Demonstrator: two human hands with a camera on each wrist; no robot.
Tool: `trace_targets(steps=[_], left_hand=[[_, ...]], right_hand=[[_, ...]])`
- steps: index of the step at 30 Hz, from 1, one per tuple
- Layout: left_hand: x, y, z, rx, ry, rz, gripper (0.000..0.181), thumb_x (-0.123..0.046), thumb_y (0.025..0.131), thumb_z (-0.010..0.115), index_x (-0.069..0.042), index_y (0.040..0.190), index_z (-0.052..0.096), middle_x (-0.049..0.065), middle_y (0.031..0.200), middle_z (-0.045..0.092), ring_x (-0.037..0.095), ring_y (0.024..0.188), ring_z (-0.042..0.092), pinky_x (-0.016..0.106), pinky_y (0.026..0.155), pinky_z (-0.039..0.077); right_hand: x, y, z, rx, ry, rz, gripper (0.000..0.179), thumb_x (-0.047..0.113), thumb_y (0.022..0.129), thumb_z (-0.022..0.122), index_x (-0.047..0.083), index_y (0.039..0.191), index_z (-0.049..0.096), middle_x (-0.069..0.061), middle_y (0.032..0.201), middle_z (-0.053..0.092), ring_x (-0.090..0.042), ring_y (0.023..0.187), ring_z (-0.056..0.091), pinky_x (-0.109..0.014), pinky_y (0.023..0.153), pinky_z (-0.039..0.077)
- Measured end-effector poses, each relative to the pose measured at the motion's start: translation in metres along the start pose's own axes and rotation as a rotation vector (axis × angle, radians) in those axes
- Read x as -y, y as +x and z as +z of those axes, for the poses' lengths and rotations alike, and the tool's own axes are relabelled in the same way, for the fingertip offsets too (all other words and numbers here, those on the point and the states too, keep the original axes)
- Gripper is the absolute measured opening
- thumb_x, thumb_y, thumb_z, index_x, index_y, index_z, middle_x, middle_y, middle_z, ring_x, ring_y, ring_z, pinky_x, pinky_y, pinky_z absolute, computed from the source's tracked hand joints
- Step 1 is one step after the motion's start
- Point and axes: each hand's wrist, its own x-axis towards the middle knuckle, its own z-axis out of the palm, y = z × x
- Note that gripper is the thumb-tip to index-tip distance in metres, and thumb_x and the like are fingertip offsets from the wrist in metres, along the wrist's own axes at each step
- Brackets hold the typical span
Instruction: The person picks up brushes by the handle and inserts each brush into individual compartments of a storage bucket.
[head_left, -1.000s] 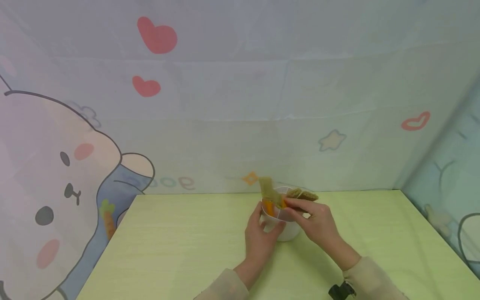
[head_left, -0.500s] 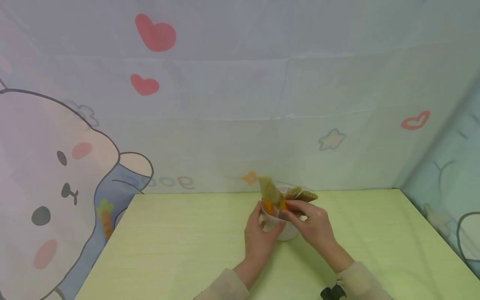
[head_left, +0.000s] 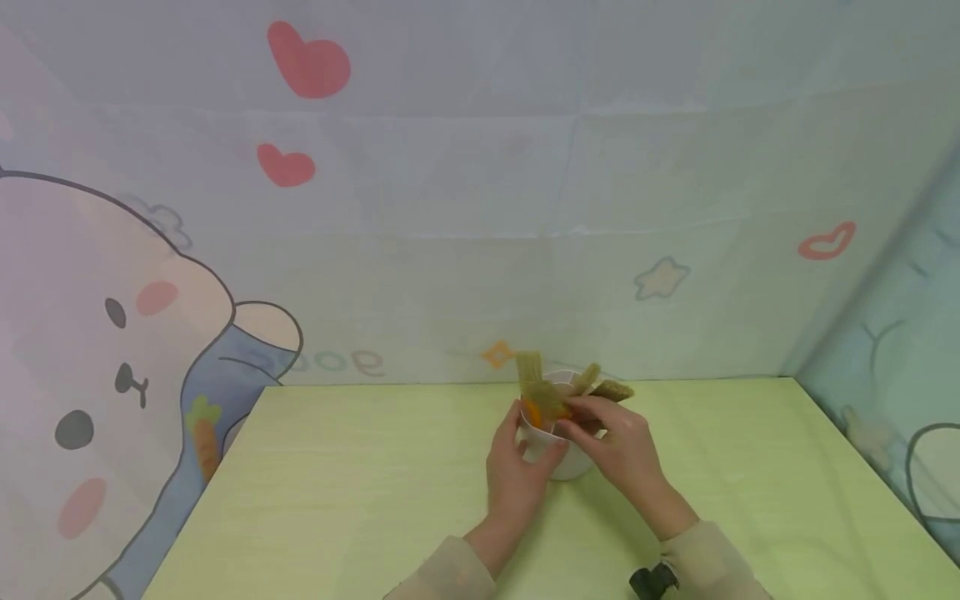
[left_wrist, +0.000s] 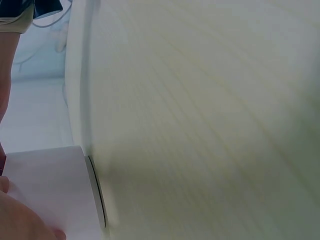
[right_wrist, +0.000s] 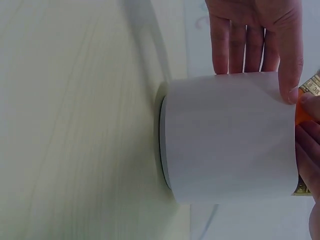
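Observation:
A white round holder (head_left: 573,467) with dividers inside stands upright on the table. My left hand (head_left: 517,479) grips its near left side, thumb in front and fingers around the wall. At the rim, my right hand (head_left: 626,446) pinches a paintbrush (head_left: 550,402) by its orange handle, bristles tilted up. Another paintbrush (head_left: 528,368) stands bristles up at the holder's left edge. Two more bristle heads show behind the right hand, one upright brush (head_left: 587,377) and one leaning brush (head_left: 613,390). In the right wrist view, the holder (right_wrist: 230,140) hides most of the brush handles.
The pale yellow table (head_left: 360,483) spreads out on both sides, and its back edge runs close behind the holder. A printed cloth (head_left: 465,208) with hearts hangs behind it. A dark wrist strap (head_left: 652,579) sits on my right sleeve.
The pinched brush has tipped away from the brush at the left edge. My right hand has shifted slightly left. One brush behind it stands more upright. The left hand keeps its grip.

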Motion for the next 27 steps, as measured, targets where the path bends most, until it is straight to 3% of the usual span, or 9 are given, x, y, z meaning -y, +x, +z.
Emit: trace_targets(steps=[9,18,27], left_hand=[[0.002,0.0,0.0,0.002,0.004,0.018,0.079,-0.026,0.08,0.079,-0.004,0.145,0.04,0.011,0.145,0.045,0.026,0.133,0.043,0.042,0.101,0.048],[0.001,0.001,0.0,-0.006,0.023,0.014,0.079,-0.025,0.079,0.08,-0.005,0.144,0.041,0.011,0.144,0.046,0.027,0.132,0.045,0.041,0.1,0.048],[0.002,0.0,0.0,-0.005,0.011,0.02,0.078,-0.027,0.079,0.08,-0.006,0.144,0.042,0.011,0.144,0.046,0.03,0.131,0.045,0.043,0.099,0.049]], right_hand=[[-0.001,-0.002,-0.007,-0.024,0.012,-0.029,0.039,0.013,0.071,0.085,0.011,0.107,0.071,0.0,0.093,0.073,-0.012,0.075,0.07,-0.015,0.065,0.056],[0.002,-0.002,-0.025,-0.012,0.036,0.014,0.037,0.014,0.075,0.083,0.008,0.109,0.07,-0.001,0.097,0.073,-0.017,0.085,0.071,-0.023,0.068,0.058],[0.004,0.001,-0.039,-0.031,0.041,-0.092,0.037,0.005,0.07,0.084,0.007,0.105,0.072,-0.003,0.095,0.074,-0.016,0.082,0.071,-0.024,0.065,0.058]])
